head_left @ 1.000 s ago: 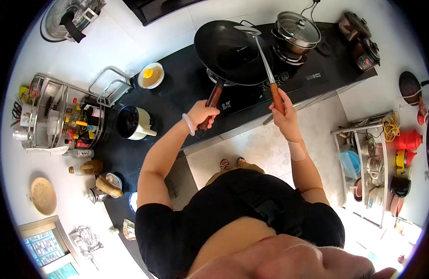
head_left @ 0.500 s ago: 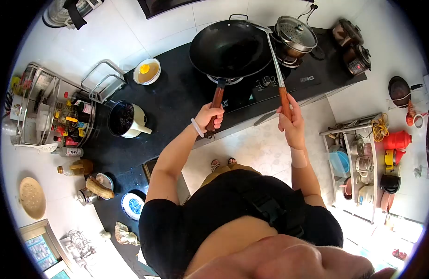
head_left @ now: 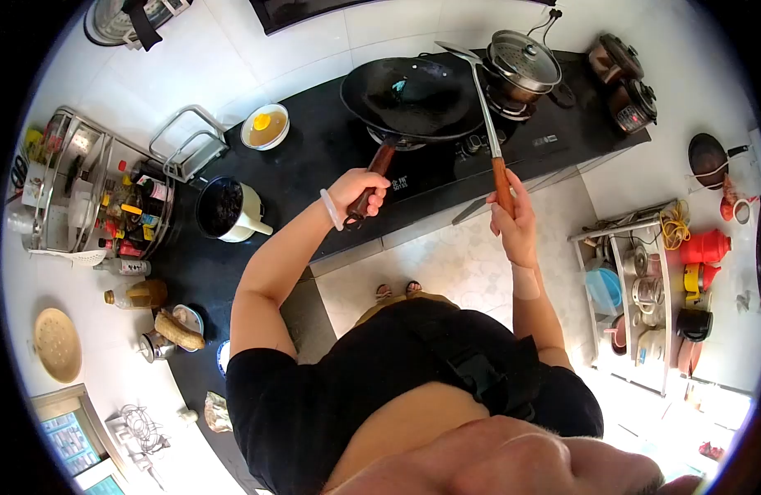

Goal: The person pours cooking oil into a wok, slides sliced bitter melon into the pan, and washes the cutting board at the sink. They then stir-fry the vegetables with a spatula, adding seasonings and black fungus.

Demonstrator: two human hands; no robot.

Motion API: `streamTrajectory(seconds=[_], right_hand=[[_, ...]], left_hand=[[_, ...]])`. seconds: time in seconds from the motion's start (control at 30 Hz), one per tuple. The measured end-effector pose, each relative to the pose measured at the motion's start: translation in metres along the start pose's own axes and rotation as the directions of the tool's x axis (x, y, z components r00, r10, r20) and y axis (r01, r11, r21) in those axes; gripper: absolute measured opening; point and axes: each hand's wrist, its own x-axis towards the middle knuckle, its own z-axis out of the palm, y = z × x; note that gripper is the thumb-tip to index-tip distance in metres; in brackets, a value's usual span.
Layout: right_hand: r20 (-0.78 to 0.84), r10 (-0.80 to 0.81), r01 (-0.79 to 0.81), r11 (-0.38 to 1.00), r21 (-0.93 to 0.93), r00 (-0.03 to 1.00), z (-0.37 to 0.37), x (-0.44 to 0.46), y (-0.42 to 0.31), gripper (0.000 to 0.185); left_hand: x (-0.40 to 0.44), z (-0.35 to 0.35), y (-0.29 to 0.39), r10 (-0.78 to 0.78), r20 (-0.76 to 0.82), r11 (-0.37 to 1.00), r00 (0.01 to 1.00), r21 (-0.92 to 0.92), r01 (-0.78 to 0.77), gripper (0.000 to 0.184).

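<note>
My left hand [head_left: 360,196] is closed round the brown wooden handle of a black wok [head_left: 413,103], which is tilted over the left burner. A small bluish patch shows on the wok's dark inner surface. In my right hand [head_left: 512,216] is the wooden handle of a metal spatula [head_left: 489,120]. The spatula points up and away, its blade beside the wok's right rim. I cannot tell whether blade and rim touch.
Right of the wok stands a lidded steamer pot [head_left: 525,64]. On the left counter are a bowl with yellow contents [head_left: 266,128], a cream pot [head_left: 247,216] and a bottle rack [head_left: 75,190]. A shelf [head_left: 628,289] stands right.
Over the last second the wok has tipped and shifted, its far loop handle dropping from clear view. My left hand has moved slightly left with it, and the spatula now lies right of the wok.
</note>
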Motion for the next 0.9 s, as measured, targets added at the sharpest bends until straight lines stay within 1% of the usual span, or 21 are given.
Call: streamTrajectory(seconds=[0.1, 0.13, 0.23, 0.27, 0.37, 0.4, 0.5, 0.57, 0.7, 0.8, 0.9], right_hand=[[0.03, 0.006, -0.006, 1.0, 0.015, 1.0, 0.004, -0.003, -0.001, 0.058], [0.039, 0.008, -0.008, 1.0, 0.016, 0.999, 0.005, -0.004, -0.001, 0.058], [0.076, 0.015, -0.017, 1.0, 0.018, 0.997, 0.01, -0.005, 0.0, 0.057], [0.091, 0.019, -0.021, 1.0, 0.013, 0.996, 0.011, -0.006, -0.001, 0.057], [0.111, 0.033, -0.036, 0.999, 0.027, 0.993, 0.014, -0.007, -0.004, 0.056], [0.116, 0.035, -0.04, 0.999, 0.037, 0.993, 0.016, -0.007, -0.006, 0.056], [0.1, 0.03, -0.028, 0.999, -0.019, 0.995, 0.02, -0.007, -0.01, 0.055], [0.087, 0.032, -0.028, 0.998, -0.055, 0.996, 0.018, -0.009, -0.013, 0.055], [0.077, 0.048, -0.042, 0.995, -0.087, 0.996, 0.006, -0.014, -0.015, 0.055], [0.069, 0.069, -0.065, 0.996, -0.057, 0.995, 0.003, -0.016, -0.006, 0.054], [0.022, 0.09, -0.086, 0.985, -0.149, 0.996, 0.011, -0.01, 0.003, 0.053]], left_hand=[[-0.031, 0.003, -0.007, 0.076, -0.146, 0.957, 0.986, 0.287, -0.032, 0.015], [-0.037, -0.003, -0.012, 0.096, -0.158, 0.942, 0.983, 0.333, -0.039, 0.016], [-0.049, -0.014, -0.028, 0.15, -0.184, 0.94, 0.971, 0.332, -0.082, 0.017], [-0.05, -0.02, -0.034, 0.185, -0.158, 0.938, 0.97, 0.322, -0.126, 0.017], [-0.029, -0.04, -0.056, 0.27, -0.101, 0.941, 0.958, 0.237, -0.24, 0.017], [-0.018, -0.042, -0.061, 0.278, -0.088, 0.949, 0.957, 0.179, -0.259, 0.015], [0.017, -0.034, -0.062, 0.311, -0.046, 0.95, 0.949, 0.037, -0.31, 0.014], [0.036, -0.026, -0.057, 0.351, -0.026, 0.936, 0.936, 0.009, -0.351, 0.014], [0.037, -0.027, -0.059, 0.293, -0.003, 0.955, 0.956, 0.036, -0.293, 0.013], [0.037, -0.032, -0.064, 0.252, -0.01, 0.966, 0.968, 0.055, -0.251, 0.013], [0.038, -0.034, -0.065, 0.238, -0.022, 0.971, 0.971, 0.045, -0.237, 0.013]])
